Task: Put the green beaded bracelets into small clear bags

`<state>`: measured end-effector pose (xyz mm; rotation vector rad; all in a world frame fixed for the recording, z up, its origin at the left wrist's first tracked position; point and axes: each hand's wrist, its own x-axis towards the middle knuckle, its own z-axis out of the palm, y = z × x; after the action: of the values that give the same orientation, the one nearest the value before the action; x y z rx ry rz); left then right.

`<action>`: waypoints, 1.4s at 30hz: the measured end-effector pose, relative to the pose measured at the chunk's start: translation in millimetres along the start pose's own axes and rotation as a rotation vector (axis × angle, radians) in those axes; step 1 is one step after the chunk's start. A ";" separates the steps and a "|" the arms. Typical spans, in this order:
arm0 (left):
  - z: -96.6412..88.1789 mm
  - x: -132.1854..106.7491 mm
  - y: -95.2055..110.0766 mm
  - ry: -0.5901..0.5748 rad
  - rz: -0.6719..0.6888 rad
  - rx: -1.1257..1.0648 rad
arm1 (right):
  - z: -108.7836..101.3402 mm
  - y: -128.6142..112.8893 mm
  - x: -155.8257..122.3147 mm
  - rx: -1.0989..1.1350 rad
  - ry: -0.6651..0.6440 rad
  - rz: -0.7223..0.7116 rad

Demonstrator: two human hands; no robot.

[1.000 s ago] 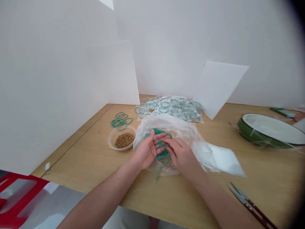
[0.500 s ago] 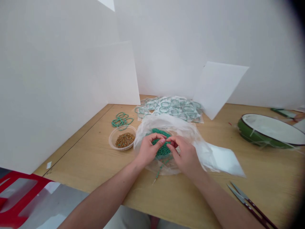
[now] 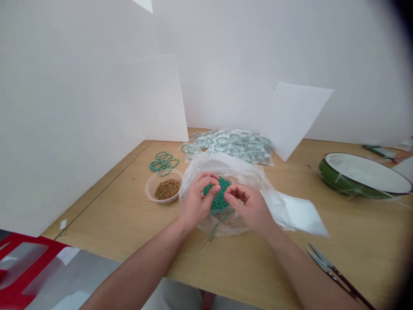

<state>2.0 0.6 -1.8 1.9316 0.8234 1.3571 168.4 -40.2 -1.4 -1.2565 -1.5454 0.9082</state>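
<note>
A pile of small green beads [image 3: 222, 199] lies in a crumpled clear plastic bag [image 3: 251, 176] on the wooden table [image 3: 135, 224]. My left hand [image 3: 197, 200] curls its fingers over the left side of the pile, fingertips pinched on beads. My right hand [image 3: 250, 206] is closed in a pinch at the pile's right edge; what it pinches is too small to make out. A partly beaded thread [image 3: 213, 232] trails from under my hands toward the table's front edge.
A clear cup of brown beads [image 3: 166, 188] stands left of the bag, loose green bracelets [image 3: 163, 162] behind it. Bagged bracelets [image 3: 232, 145] lie at the back. A green-rimmed pan [image 3: 361, 174] sits far right, scissors [image 3: 335, 273] front right, white boards around.
My left hand turned from palm-up and open to curled over the beads. My right hand's fingers drew into a pinch. Both hands moved slightly farther onto the pile.
</note>
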 end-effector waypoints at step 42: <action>-7.3 -3.1 -0.7 -0.241 -0.064 0.172 | 2.3 8.5 4.3 0.080 -0.139 0.046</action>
<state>-5.9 -0.3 -2.1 2.1304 0.8979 1.0185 168.6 -34.2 -9.1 -1.1974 -1.5772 1.0965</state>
